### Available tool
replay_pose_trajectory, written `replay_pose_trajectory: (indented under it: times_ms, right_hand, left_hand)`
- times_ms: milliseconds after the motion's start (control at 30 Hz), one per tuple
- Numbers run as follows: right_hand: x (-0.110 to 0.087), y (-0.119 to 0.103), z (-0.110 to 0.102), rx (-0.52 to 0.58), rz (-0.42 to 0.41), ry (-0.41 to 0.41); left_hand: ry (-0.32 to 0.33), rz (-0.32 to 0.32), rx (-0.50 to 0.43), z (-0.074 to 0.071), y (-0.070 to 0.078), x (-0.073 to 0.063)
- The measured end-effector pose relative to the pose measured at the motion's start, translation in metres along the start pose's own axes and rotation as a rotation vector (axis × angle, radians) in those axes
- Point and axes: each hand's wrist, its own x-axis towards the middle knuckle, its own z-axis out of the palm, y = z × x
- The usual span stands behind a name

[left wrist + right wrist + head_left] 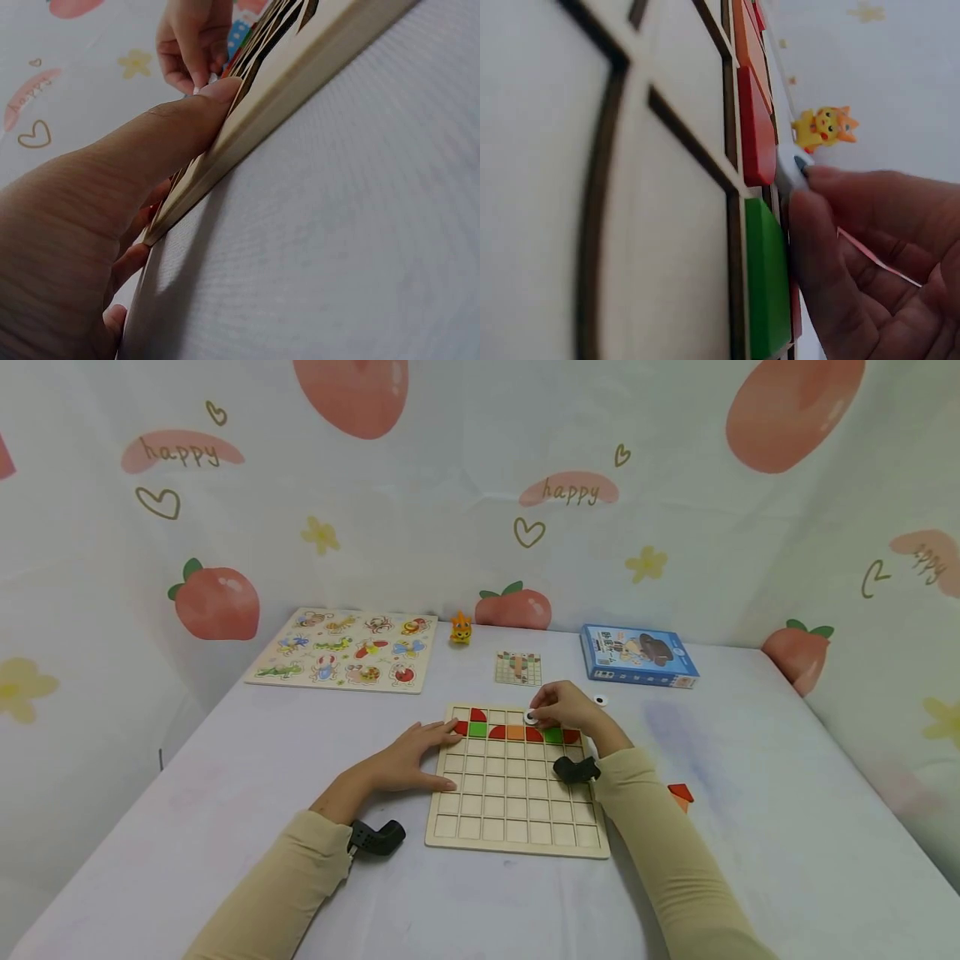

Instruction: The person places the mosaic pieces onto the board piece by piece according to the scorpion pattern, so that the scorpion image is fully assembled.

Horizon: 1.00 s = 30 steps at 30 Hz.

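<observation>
A wooden grid board lies flat on the table, with red, green and orange tiles in its second row and one red tile in the top row. My left hand rests at the board's left edge, thumb and fingers spread and touching the rim. At the top row, toward the right, my right hand pinches a white round eye piece between thumb and fingertips. In the right wrist view this piece is right beside a red tile and near a green tile.
Behind the board lie a small pattern card and a blue box. An insect puzzle board is at back left, beside a yellow-orange figurine. Another eye piece and red and orange tiles lie to the right.
</observation>
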Motion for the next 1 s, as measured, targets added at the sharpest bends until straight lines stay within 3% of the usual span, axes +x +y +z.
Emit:
replay_pose_trajectory:
  times_ms: [433,833,1000]
  right_hand:
    - [0.000,0.000,0.003,-0.147,0.008,0.064]
    - [-0.001,-0.002,0.002,-0.159,0.035,0.077]
    - [-0.007,0.001,-0.007,-0.179,0.022,0.133]
  left_hand:
    - [-0.007,-0.009,-0.008,-0.001,0.001,0.000]
    - [-0.010,-0.024,-0.005,-0.001,0.003,-0.001]
    - [-0.010,-0.017,-0.018,-0.001,0.003,-0.001]
